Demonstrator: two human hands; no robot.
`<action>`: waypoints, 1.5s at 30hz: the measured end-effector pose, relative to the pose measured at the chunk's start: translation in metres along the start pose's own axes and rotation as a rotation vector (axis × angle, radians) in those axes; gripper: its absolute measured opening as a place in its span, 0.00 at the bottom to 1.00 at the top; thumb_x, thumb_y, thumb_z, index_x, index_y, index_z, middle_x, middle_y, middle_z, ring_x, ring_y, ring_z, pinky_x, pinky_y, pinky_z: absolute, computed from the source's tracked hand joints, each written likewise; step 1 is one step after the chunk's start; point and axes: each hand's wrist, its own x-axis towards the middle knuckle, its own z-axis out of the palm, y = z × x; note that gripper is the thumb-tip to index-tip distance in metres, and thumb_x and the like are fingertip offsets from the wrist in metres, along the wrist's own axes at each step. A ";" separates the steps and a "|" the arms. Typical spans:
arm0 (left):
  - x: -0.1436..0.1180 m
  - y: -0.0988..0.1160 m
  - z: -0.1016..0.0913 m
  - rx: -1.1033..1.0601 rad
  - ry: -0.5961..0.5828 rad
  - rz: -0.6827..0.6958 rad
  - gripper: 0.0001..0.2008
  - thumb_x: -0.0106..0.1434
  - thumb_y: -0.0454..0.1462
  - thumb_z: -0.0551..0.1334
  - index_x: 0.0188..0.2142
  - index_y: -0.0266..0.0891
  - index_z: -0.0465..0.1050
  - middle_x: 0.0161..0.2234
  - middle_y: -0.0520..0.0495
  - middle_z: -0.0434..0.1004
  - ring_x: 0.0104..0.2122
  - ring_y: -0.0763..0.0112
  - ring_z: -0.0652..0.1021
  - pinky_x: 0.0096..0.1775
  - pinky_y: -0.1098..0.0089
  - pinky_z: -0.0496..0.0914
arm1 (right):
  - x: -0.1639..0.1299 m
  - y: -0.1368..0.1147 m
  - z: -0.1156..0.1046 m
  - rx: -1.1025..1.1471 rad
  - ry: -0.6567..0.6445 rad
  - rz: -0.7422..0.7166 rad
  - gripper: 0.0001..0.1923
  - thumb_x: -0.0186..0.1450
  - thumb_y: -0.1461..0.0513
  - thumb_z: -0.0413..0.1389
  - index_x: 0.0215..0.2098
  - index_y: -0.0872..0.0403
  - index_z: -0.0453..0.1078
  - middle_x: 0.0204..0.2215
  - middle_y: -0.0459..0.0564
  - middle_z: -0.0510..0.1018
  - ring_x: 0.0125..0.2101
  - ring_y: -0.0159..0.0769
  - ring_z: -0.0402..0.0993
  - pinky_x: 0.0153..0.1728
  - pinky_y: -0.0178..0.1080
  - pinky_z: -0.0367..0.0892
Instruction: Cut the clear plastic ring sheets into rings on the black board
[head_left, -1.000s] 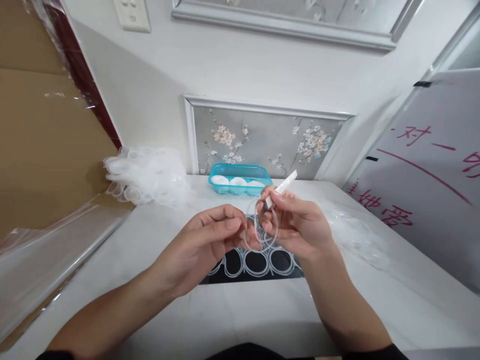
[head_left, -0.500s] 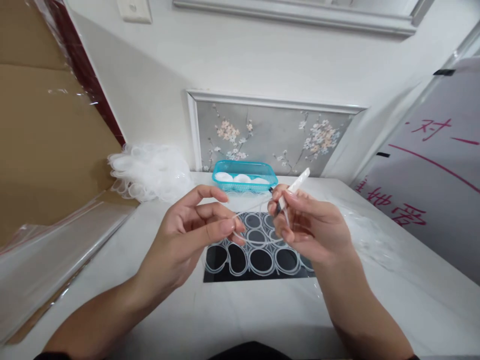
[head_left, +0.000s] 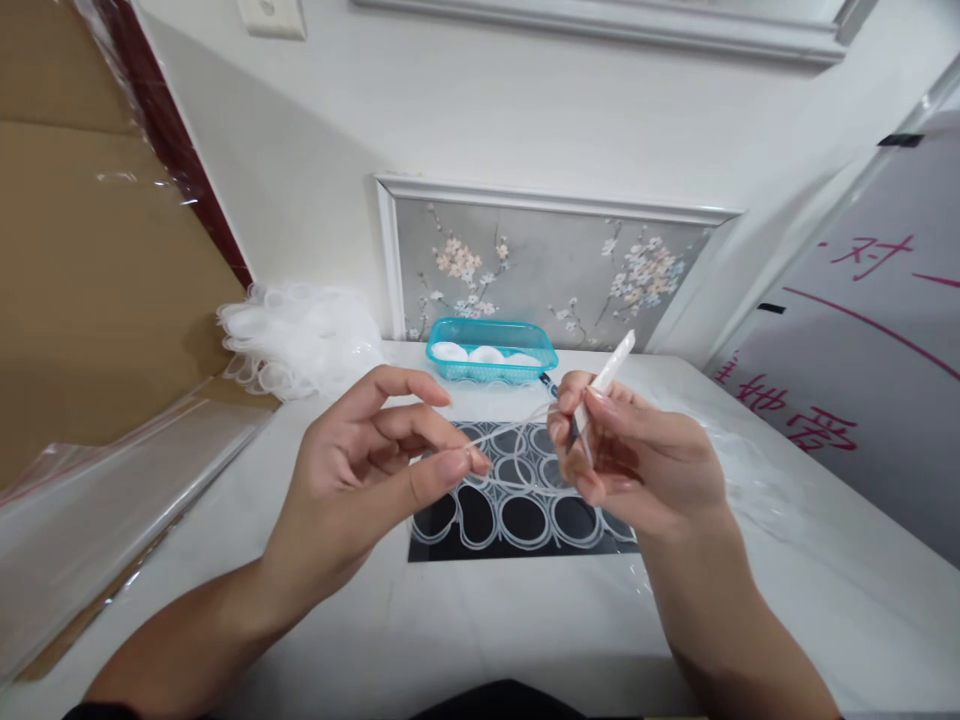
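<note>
My left hand pinches one side of a thin white loop of cord between thumb and forefinger, its other fingers loosely curled. The loop stretches across to my right hand, whose fingers are closed around a slim white stick-like piece pointing up and right. Something dark shows between those fingers, and a dark printed end pokes out beside them; whether it is held cannot be made out. Below both hands lies a black sheet covered with rows of coiled white rings.
A turquoise plastic basket with white round pieces stands by the wall. To its left is a heap of white translucent rings. Cardboard and clear plastic bags fill the left side. Clear plastic lies at the right, near a whiteboard.
My right hand has shifted slightly right, with the white stick, and the cord loop is drawn narrower and tighter. My left hand keeps its pinch, nearly in place.
</note>
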 end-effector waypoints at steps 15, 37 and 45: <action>-0.002 0.000 -0.003 -0.007 -0.030 0.039 0.14 0.58 0.30 0.66 0.42 0.44 0.67 0.29 0.54 0.79 0.31 0.73 0.79 0.36 0.75 0.73 | -0.002 -0.002 0.002 0.077 -0.056 0.039 0.12 0.59 0.54 0.59 0.30 0.54 0.65 0.23 0.45 0.73 0.14 0.21 0.64 0.10 0.27 0.38; -0.003 0.004 -0.001 0.408 -0.095 0.188 0.08 0.58 0.31 0.66 0.37 0.43 0.74 0.22 0.57 0.70 0.23 0.79 0.73 0.28 0.77 0.71 | -0.008 -0.002 0.009 0.081 -0.072 0.189 0.14 0.55 0.53 0.61 0.27 0.55 0.66 0.21 0.46 0.73 0.16 0.27 0.70 0.10 0.26 0.46; -0.006 0.004 0.002 0.541 -0.098 0.376 0.07 0.57 0.26 0.64 0.33 0.39 0.74 0.25 0.53 0.74 0.25 0.76 0.75 0.27 0.73 0.70 | -0.007 -0.004 0.013 0.002 -0.034 0.271 0.19 0.51 0.48 0.62 0.28 0.54 0.65 0.19 0.44 0.70 0.16 0.30 0.71 0.10 0.26 0.46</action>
